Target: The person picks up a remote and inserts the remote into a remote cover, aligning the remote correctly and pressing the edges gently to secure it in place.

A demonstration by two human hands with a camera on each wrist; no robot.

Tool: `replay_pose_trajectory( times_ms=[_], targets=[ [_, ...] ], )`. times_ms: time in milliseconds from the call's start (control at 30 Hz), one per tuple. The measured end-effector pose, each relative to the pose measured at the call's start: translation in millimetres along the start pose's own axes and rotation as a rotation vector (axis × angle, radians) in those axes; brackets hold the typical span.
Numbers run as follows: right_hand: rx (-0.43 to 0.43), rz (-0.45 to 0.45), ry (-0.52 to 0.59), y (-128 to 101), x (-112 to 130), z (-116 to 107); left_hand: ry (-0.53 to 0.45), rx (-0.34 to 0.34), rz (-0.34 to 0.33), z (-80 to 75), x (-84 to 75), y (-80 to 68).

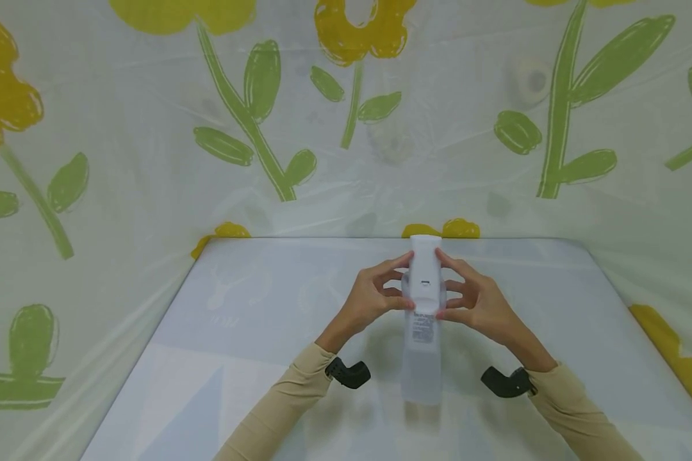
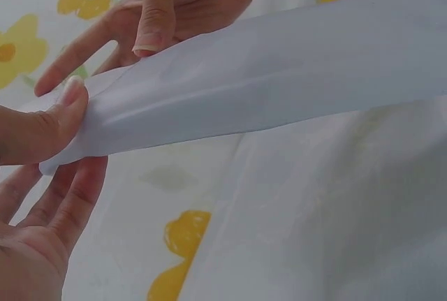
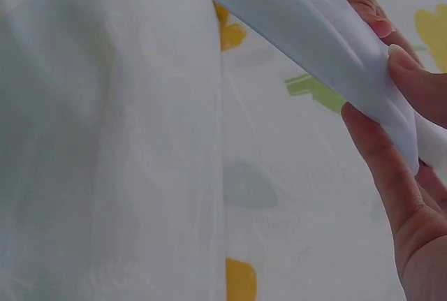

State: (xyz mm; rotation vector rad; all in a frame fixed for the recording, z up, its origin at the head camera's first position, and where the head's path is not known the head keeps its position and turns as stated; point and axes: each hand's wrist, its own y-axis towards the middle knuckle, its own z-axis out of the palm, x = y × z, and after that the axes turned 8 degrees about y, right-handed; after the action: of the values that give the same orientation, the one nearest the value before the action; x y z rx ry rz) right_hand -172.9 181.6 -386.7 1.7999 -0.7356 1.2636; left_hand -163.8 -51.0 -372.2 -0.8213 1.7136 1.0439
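One white bottle (image 1: pixel 424 282) is pinched between two hands above one pale table (image 1: pixel 254 320). The fingers of the left hand (image 1: pixel 375 296) are curled against its left side, the thumb (image 2: pixel 42 130) pressed on its surface. The fingers of the right hand (image 1: pixel 477 301) are curled against its right side. The bottle is held lengthwise, its cap end pointing away from the person, its lower body reaching back between the two wrists. Behind the table hangs one flowered sheet (image 1: pixel 150 128).

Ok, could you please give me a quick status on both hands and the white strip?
Left hand and right hand both pinching the long white translucent folded strip. Strip held up over the pale table. Nothing in the way.
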Motion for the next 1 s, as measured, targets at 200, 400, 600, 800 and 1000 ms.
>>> replay_pose_trajectory(
  times_ms=[200, 400, 600, 800, 1000],
  targets=[
    [0.0, -0.023, 0.012, 0.5, -3.0, 0.9, -0.018, -0.012, -0.002, -0.1, 2.4, -0.8],
    [-0.007, -0.026, 0.01, 1.4, -4.0, 2.0, -0.044, -0.027, -0.005, -1.1, 5.5, 0.0],
    [-0.022, -0.017, -0.001, 0.9, -3.9, 2.7, -0.045, -0.025, 0.002, -1.2, 8.1, 0.5],
    [-0.02, -0.036, 0.018, 1.0, -6.1, 3.5, -0.048, -0.026, -0.014, -1.9, 7.2, -0.9],
    [-0.02, -0.039, 0.013, 2.3, -8.7, 4.2, -0.06, -0.037, -0.021, -2.3, 8.1, -1.0]
  ],
)
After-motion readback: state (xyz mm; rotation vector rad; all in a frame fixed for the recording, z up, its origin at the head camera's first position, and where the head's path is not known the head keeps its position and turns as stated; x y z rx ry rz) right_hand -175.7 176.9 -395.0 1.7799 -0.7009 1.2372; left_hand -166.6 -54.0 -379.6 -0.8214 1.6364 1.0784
